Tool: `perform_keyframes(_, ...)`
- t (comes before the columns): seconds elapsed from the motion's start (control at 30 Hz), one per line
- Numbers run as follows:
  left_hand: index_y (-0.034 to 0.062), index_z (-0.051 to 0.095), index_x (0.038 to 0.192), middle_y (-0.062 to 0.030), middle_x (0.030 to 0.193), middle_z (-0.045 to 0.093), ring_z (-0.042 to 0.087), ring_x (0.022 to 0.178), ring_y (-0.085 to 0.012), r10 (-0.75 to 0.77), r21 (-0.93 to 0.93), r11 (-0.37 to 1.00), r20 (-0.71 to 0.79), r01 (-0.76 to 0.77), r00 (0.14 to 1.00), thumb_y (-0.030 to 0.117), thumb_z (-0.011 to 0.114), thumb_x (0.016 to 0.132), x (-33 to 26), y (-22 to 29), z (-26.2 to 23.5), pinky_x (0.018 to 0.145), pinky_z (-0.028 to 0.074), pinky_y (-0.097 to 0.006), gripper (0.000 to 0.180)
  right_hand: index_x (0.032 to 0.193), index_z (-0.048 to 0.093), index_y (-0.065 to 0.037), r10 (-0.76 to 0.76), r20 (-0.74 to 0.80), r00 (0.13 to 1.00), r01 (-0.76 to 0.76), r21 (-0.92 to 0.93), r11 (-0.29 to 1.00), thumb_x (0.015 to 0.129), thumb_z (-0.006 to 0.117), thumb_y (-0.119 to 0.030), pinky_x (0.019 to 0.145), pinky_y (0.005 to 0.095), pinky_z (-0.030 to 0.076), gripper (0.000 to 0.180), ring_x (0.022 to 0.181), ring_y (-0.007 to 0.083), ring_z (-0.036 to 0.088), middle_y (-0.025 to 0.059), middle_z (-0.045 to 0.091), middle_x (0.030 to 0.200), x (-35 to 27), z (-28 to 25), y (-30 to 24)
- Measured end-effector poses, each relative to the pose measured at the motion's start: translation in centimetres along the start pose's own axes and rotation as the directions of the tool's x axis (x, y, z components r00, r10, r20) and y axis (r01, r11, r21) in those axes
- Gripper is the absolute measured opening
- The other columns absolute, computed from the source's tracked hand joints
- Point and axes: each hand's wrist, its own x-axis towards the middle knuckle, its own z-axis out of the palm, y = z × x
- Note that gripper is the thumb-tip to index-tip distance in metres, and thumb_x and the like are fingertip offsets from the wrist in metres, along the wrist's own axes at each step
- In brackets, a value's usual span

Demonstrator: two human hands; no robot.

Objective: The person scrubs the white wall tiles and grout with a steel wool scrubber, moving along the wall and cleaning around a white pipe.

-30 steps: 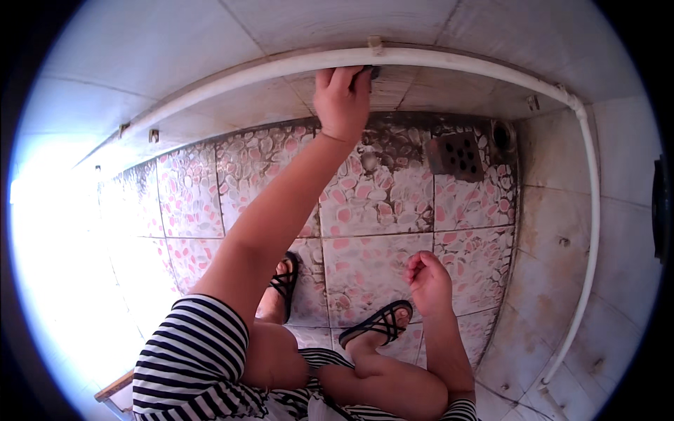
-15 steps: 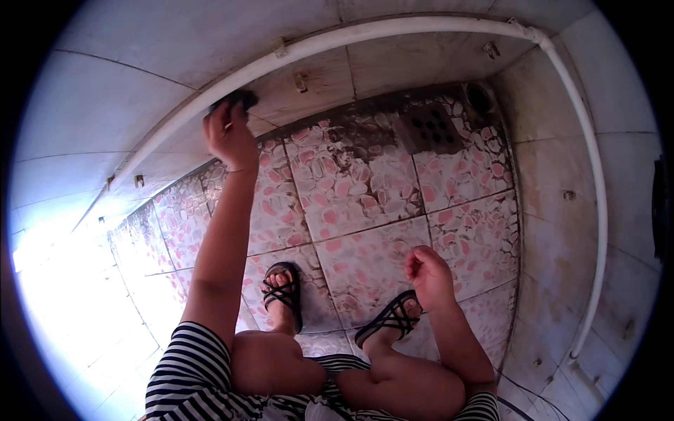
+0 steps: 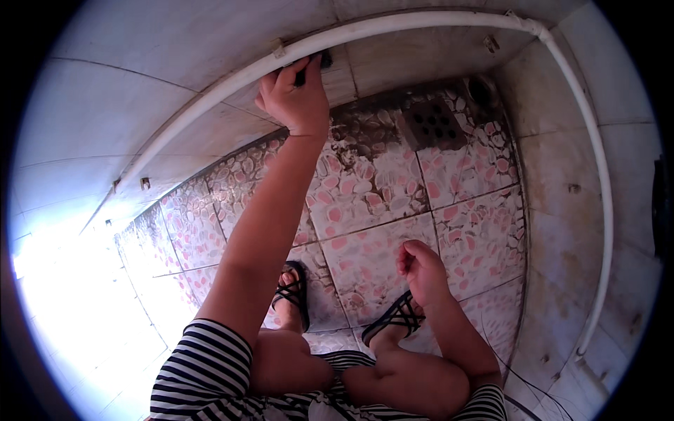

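Observation:
My left hand (image 3: 296, 98) is stretched far forward, its fingers wrapped round a black scrubber (image 3: 326, 59). The scrubber is pressed to the lower tiled wall (image 3: 340, 77), just under a white pipe (image 3: 393, 26). Fingers cover most of it, so its exact shape is hidden. Above the floor, near my right knee, hovers my right hand (image 3: 423, 270), curled into a loose fist with nothing visible in it. Below both hands lies the pink-and-white pebble-patterned floor (image 3: 372, 245), darkly stained along the wall's foot.
A brown drain cover (image 3: 434, 126) with dark holes sits in the far right floor, beside a round dark opening (image 3: 481, 95) at the corner. The pipe bends down the right wall (image 3: 562, 168). My sandalled feet are on the tiles. Thin dark cables (image 3: 537, 389) hang at lower right.
My left hand has slid right along the wall with the black scrubber, past the clip where the wall juts. My right hand stays curled, shifted only slightly.

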Motion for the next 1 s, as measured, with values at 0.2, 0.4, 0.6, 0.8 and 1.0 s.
perform_keyframes(0.2, 0.0058, 0.067, 0.073, -0.0025, 0.074, 0.058, 0.051, 0.06, -0.0114, -0.161, -0.186, 0.965, 0.144, 0.187, 0.976, 0.006, 0.076, 0.062, 0.0, -5.0, -2.3, 0.059, 0.042, -0.025, 0.014, 0.08, 0.056, -0.003, -0.034, -0.016, 0.999, 0.035, 0.038, 0.999, 0.084, 0.052, -0.018, 0.054, 0.0238, 0.035, 0.016, 0.058, 0.0116, 0.045, 0.0027, 0.051, 0.067, -0.4, -2.6, 0.1)
perform_keyframes(0.4, 0.0013, 0.065, 0.075, -0.0041, 0.071, 0.059, 0.05, 0.058, -0.0097, -0.432, -0.295, 0.839, 0.15, 0.458, 0.889, 0.004, 0.074, 0.065, -2.0, -14.6, -5.1, 0.055, 0.043, -0.024, 0.014, 0.08, 0.056, -0.004, -0.024, -0.09, 0.996, 0.029, 0.062, 0.998, 0.084, 0.053, -0.02, 0.054, 0.0239, 0.036, 0.017, 0.058, 0.011, 0.046, 0.0019, 0.051, 0.067, -0.7, -2.3, -0.1)
perform_keyframes(0.6, 0.0008, 0.065, 0.076, -0.0048, 0.075, 0.057, 0.054, 0.061, -0.0113, -0.384, -0.314, 0.838, 0.241, 0.446, 0.891, 0.004, 0.074, 0.066, -3.1, -8.3, -1.9, 0.056, 0.044, -0.025, 0.014, 0.08, 0.056, -0.005, 0.004, -0.041, 0.999, -0.004, -0.01, 1.0, 0.084, 0.053, -0.019, 0.055, 0.0238, 0.037, 0.015, 0.059, 0.0102, 0.046, 0.0008, 0.051, 0.068, -0.7, -2.1, 0.2)
perform_keyframes(0.8, 0.0062, 0.066, 0.074, -0.0051, 0.071, 0.054, 0.056, 0.059, -0.0152, -0.138, -0.171, 0.968, 0.255, 0.185, 0.957, 0.007, 0.074, 0.065, -2.0, -6.1, -2.0, 0.052, 0.045, -0.029, 0.013, 0.079, 0.056, -0.005, -0.009, -0.039, 0.999, 0.011, 0.041, 0.999, 0.085, 0.052, -0.018, 0.056, 0.024, 0.037, 0.015, 0.06, 0.0109, 0.047, 0.0014, 0.052, 0.068, -0.8, -1.4, -0.2)
perform_keyframes(1.0, 0.0206, 0.065, 0.074, -0.0001, 0.081, 0.059, 0.06, 0.064, -0.0254, -0.008, 0.127, 0.99, 0.497, -0.064, 0.868, 0.026, 0.065, 0.073, -7.2, -11.9, -1.3, 0.052, 0.048, -0.038, 0.006, 0.079, 0.056, -0.004, -0.038, 0.008, 0.999, 0.037, 0.047, 0.998, 0.085, 0.052, -0.017, 0.055, 0.0245, 0.036, 0.015, 0.059, 0.0112, 0.046, 0.0027, 0.052, 0.067, -0.3, -1.0, -0.2)
